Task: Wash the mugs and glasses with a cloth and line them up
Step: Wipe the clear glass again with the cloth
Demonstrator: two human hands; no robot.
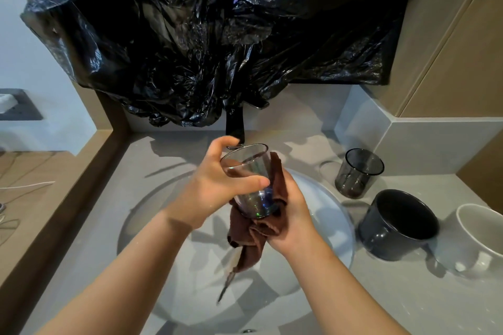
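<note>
Two bare forearms reach in from the near edge of the bench [394,296] and meet over the round white basin [190,294] sunk into its middle. The left hand [209,185] grasps a clear glass [253,193], thumb laid across the near side and fingers curled round the far side up by the rim. The glass is held in the air above the basin, tilted, with its mouth up and away and its thick base down toward the viewer. The right hand [295,215] clutches a brown cloth [253,236] and cups it against the base and right side of the glass. A loose end of the cloth hangs down toward the basin.

On the right side of the bench three vessels stand upright in a row slanting from the right edge toward the back. Nearest is a white mug [479,236], partly cut off by the picture edge. A dark mug [397,226] stands just beside it on its left. A smoked glass tumbler [359,173] stands farther back, near the back right corner and apart from the dark mug.

At the back edge, behind the hands, a black tap [235,125] rises. Crumpled black plastic sheeting [204,35] hangs over the wall above it and drapes down onto the tap's top.
</note>
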